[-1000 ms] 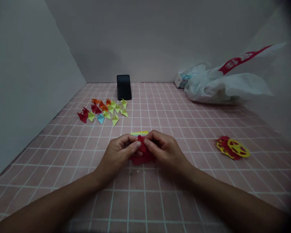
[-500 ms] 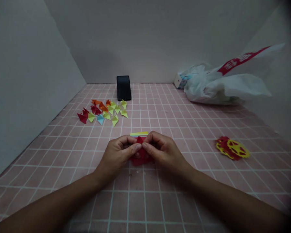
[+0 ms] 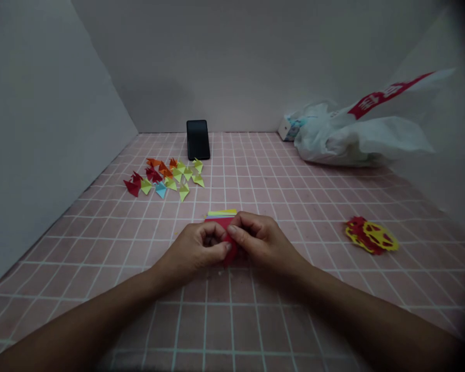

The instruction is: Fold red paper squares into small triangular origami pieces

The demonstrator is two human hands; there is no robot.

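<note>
Near the middle of the table, my left hand (image 3: pixel 201 248) and my right hand (image 3: pixel 259 237) meet over a piece of folded red paper (image 3: pixel 229 255). The right thumb and forefinger pinch its upper edge. My left thumb and bent fingers close on its left side, lower down. Fingers cover most of the piece, so its exact shape is hidden. Right behind and beneath the hands lies a stack of coloured paper sheets (image 3: pixel 221 213), yellow and pale edges at the back and red on top.
Several small folded paper cranes (image 3: pixel 160 189) in red, orange, yellow and blue sit at the left. Behind them a black phone (image 3: pixel 198 140) leans upright. Cut-out paper shapes (image 3: pixel 380 236), red and yellow, lie at the right. A white plastic bag (image 3: pixel 344 142) rests beside a small box (image 3: pixel 289 129) at the back.
My left hand has shifted slightly down, its thumb now lower than the right one. The red piece has turned between the fingers, and more of the stack's red top shows.
</note>
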